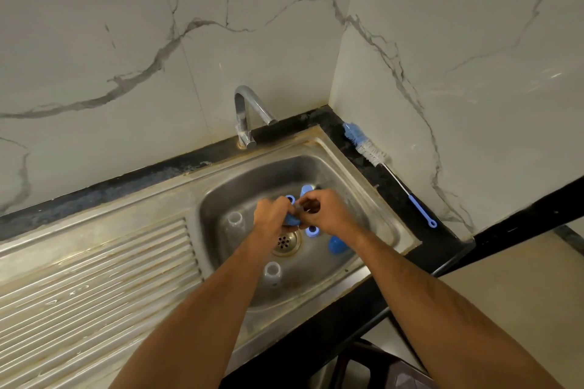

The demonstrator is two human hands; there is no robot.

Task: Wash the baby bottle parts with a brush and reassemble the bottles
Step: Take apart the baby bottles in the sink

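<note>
Both hands meet over the steel sink (373, 208). My left hand (271, 215) grips a blue bottle ring (292, 220). My right hand (322, 210) pinches a small clear part (300, 208), seemingly a teat, against that ring. Two clear bottles stand upright in the basin, one at the left (235, 220) and one nearer the front (272, 273). Blue parts lie around the hands: a ring (290, 198), a cap (306, 189), another ring (313, 232) and a cap (336, 245). The blue-and-white bottle brush (369, 151) lies on the black counter, right of the sink.
The chrome tap (249, 110) stands behind the basin; no water is seen running. The drain (286, 241) sits in the basin's middle. A ribbed draining board (94, 278) stretches to the left. Marble walls close the corner behind and to the right.
</note>
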